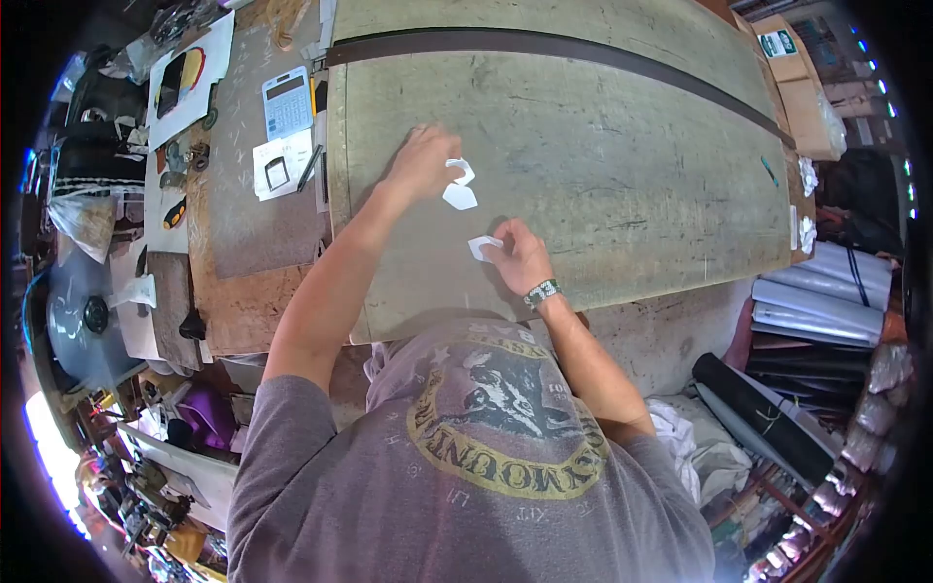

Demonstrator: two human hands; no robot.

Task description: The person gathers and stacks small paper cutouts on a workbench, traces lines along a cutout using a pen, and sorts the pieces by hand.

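My left hand [425, 161] is over the left part of the green work board, fingers curled and slightly blurred. Its fingertips close on a small white cut piece [466, 173] that looks like paper or thin card, partly hidden by the thumb. Just below it, a second white piece [461, 197] with a pointed side lies flat on the board. Nearer my body, my right hand [522, 256] pinches a third white piece [481, 249] between thumb and fingers, close to the board surface. A patterned band [542, 292] circles my right wrist.
The scratched green board [622, 185] covers most of the table, with a dark strip [564, 44] across its far side. To the left are a calculator [287, 102], a pen [310, 168] and a paper with a drawn shape [282, 165]. Rolled sheets [763, 418] stand at right.
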